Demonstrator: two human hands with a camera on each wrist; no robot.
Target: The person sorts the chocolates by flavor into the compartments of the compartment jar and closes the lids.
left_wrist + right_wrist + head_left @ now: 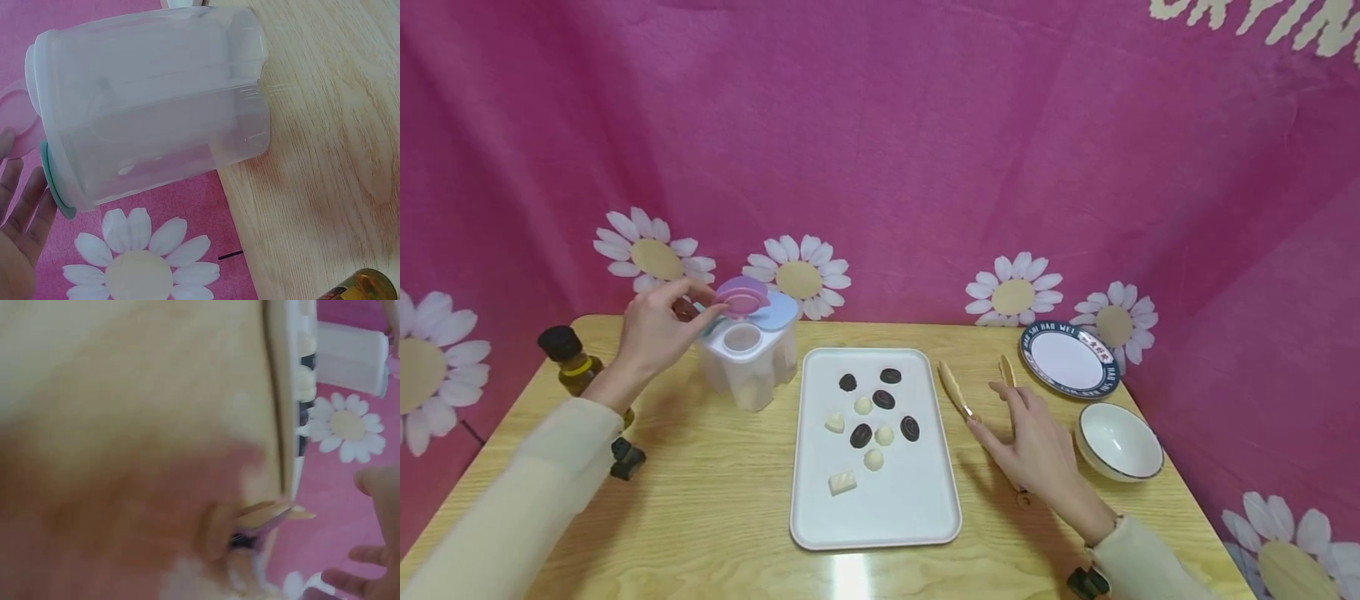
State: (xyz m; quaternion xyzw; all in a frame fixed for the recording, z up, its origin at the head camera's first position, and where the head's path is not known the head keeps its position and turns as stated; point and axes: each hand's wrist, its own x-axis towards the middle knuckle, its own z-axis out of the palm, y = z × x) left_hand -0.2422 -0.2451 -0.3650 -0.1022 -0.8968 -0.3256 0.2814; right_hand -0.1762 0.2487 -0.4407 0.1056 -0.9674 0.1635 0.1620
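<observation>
My left hand point(658, 329) pinches the raised pink flip lid point(743, 298) of a clear, lobed storage container point(748, 375) with a white top. In the left wrist view, the other fingers spread beside the container's green lid point(55, 181). A round opening point(742, 337) shows in the top. My right hand point(1037, 442) is over golden tongs point(953, 387) lying with arms apart, fingers spread and holding nothing; it partly hides them. Between the hands, a white tray point(880, 521) bears several dark chocolates point(883, 400) and white chocolates point(842, 482).
Left of the container stands a dark-capped bottle point(580, 371), partly behind the left forearm. At the right are a blue-rimmed plate point(1070, 358) and a white bowl point(1120, 442). A pink cloth with daisies point(880, 167) hangs behind the wooden table point(722, 500).
</observation>
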